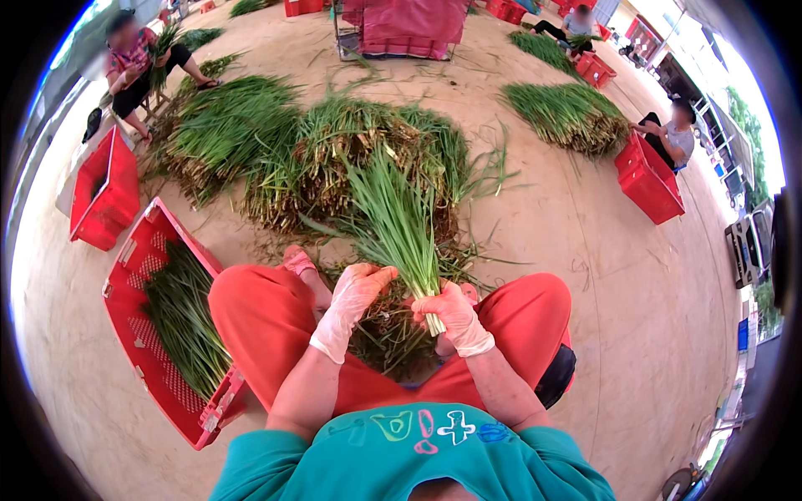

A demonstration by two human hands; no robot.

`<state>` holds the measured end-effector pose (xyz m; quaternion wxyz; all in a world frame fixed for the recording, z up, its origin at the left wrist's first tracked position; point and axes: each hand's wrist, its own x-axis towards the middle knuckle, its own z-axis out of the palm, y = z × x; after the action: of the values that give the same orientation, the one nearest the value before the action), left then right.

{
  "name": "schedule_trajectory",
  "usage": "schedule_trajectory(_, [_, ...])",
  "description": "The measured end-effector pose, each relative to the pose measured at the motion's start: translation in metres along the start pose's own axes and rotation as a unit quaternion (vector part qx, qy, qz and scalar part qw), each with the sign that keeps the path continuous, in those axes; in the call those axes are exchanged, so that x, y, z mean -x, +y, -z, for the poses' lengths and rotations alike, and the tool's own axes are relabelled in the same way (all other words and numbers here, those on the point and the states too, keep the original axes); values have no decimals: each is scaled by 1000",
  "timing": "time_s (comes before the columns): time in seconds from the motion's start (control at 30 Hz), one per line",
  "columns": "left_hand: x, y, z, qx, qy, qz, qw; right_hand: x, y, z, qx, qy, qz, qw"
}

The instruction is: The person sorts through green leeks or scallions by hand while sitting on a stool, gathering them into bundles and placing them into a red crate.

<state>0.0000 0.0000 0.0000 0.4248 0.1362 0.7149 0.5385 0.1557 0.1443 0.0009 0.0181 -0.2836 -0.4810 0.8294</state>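
Green leaf bunch (401,225) clasped in your right grip (451,314); left grip (357,290) beside it, cannot tell if pinching. Stalk heap (330,154) just beyond; your left knee (251,301) partly hides red crate (154,359).

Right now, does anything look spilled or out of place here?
Yes: loose plant scraps lie strewn on the floor between the red trouser legs, looking messy against the neat green bundle in the right hand.

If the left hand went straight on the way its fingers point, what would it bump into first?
Most likely the left hand would meet the green bunch held in the right hand; they look very close, perhaps touching, though depth is unclear.
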Motion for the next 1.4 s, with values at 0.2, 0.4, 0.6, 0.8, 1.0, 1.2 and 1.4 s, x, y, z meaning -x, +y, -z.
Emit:
schedule_trajectory(0.2, [8,0,-38,-163,-11,-144,976,4,4,-21,26,43,50,997])
schedule_trajectory(0.4, [1,-7,-35,196,-86,-36,976,-9,6,-2,-6,37,28,999])
schedule_trajectory(0.6, [7,-7,15,-12,-72,-141,987,-12,-2,10,-7,31,39,999])
schedule_trajectory(0.8, [10,-4,-50,-55,-36,-139,988,-52,44,20,-283,-18,76,956])
schedule_trajectory(1.0, [7,-7,-48,-14,-52,-91,994,-7,12,-7,-8,-27,161,987])
schedule_trajectory(1.2, [4,-24,-43,20,-19,-135,990,-12,19,-2,-29,-63,103,992])
schedule_trajectory(1.4, [6,-26,-42,43,-42,-164,985,-17,35,7,-107,-55,78,990])
